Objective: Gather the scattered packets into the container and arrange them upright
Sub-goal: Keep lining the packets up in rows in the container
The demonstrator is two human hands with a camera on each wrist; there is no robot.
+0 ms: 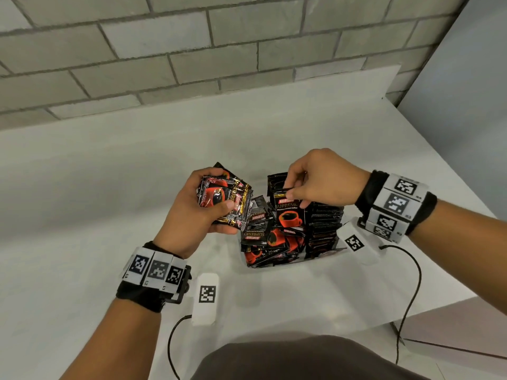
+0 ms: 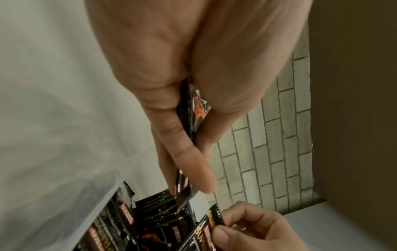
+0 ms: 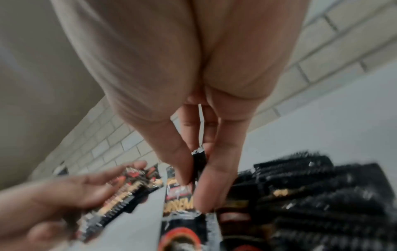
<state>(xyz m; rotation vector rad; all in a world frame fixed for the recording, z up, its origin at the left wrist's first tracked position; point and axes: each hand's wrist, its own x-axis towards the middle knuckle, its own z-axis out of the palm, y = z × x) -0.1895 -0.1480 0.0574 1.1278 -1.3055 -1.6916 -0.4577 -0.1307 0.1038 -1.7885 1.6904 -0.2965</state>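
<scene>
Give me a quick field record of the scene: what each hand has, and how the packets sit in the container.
left hand: holds a bundle of coffee packets beside the container
right hand: pinches the top edge of one Kopiko Supremo packet over the container
container: clear, on the white table
upright row: packets on edge along the container's right side
loose packets: jumbled flat in its left part

I can't tell the kind of place: I see a bare grey block wall (image 1: pixel 164 50) behind a plain white surface (image 1: pixel 82 187), like a utility room.
</scene>
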